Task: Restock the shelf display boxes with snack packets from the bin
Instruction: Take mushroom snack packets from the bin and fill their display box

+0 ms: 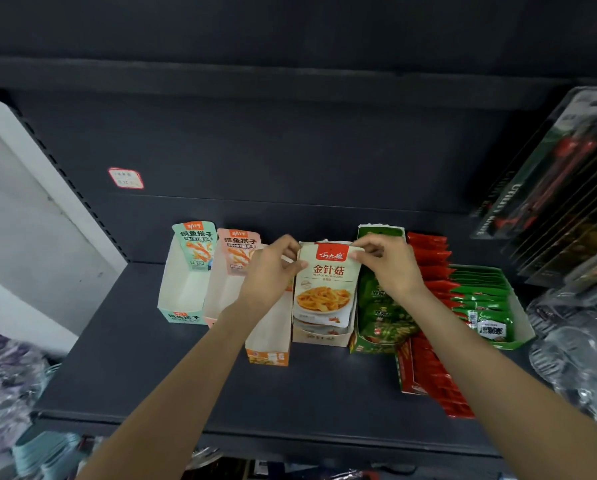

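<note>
Hands: the left hand (269,268) and right hand (387,265) each pinched a top corner of a white needle-mushroom snack packet (325,285), probably to square it up.
Packet: it stood upright at the front of its stack in the beige cardboard display box (319,339), mid-shelf.
Left: mint (181,299), pink (221,292) and orange-fronted (267,355) cardboard boxes looked unfilled.
Right: green packets (383,317) crowded the right wrist; red packets (435,375) lay beyond.
Bin: not in view.

Bare shelf (151,368) lies open at lower left and centre of the frame. Display boxes (186,289) crowd the middle row; hanging packs (560,188) block the upper right.
</note>
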Demonstrator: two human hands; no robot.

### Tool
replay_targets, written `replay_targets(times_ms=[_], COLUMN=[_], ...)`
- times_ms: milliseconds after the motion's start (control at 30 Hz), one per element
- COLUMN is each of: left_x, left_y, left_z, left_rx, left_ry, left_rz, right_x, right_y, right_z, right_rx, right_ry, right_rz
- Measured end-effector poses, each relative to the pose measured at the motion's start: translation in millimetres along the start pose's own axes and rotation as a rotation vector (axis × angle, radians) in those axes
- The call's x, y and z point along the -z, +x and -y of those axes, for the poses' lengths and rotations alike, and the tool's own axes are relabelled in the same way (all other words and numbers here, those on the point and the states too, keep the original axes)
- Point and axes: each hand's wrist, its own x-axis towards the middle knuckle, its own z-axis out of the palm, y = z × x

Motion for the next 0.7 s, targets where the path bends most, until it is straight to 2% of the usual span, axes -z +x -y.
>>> replay_targets(times_ms=[167,367,600,700], left_x=[-1,-8,-10,-13], left_y=[4,6,10,9], left_z=[-2,12,13,13], left_rx=[-0.067,-0.017,-0.068,-0.08], left_ry=[0.011,0.095,0.198,0.23], left_rz=[-0.018,0.119,0.11,0.085], right_x=[-2,-5,-2,2], right_y=[2,0,-5,-8], right_z=[-2,-8,-2,-5], right_rx=[0.007,0.024,-0.037,-0.082], right_ry=[-0.09,-0.161,-0.464,-0.485], right_rz=[0.053,0.091,-0.011,0.03])
